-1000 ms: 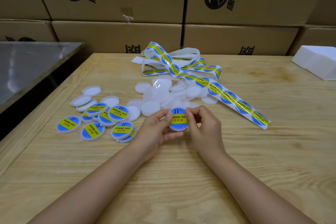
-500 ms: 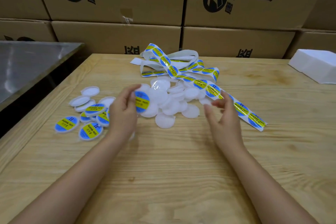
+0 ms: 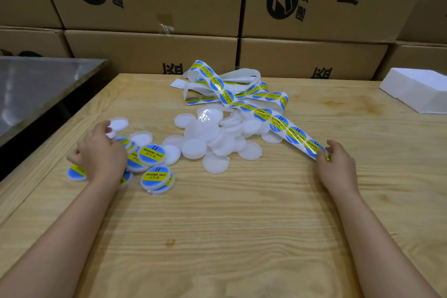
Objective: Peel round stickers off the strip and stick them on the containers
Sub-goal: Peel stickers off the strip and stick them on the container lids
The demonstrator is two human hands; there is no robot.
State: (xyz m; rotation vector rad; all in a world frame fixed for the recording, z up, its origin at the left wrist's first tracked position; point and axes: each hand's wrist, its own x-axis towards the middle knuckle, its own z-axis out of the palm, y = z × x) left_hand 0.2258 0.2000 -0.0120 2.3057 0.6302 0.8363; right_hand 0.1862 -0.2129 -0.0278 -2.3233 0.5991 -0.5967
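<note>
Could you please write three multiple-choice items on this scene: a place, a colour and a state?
1. Where is the white foam block?
A. far right of the table B. on a chair C. on the floor
2. The round stickers are:
A. red and white B. blue and yellow C. green and black
3. The right hand is:
A. flat and empty B. holding scissors C. pinching the sticker strip
1 A, it sits at that edge; 2 B, yellow band on blue; 3 C, fingers close on its end.
</note>
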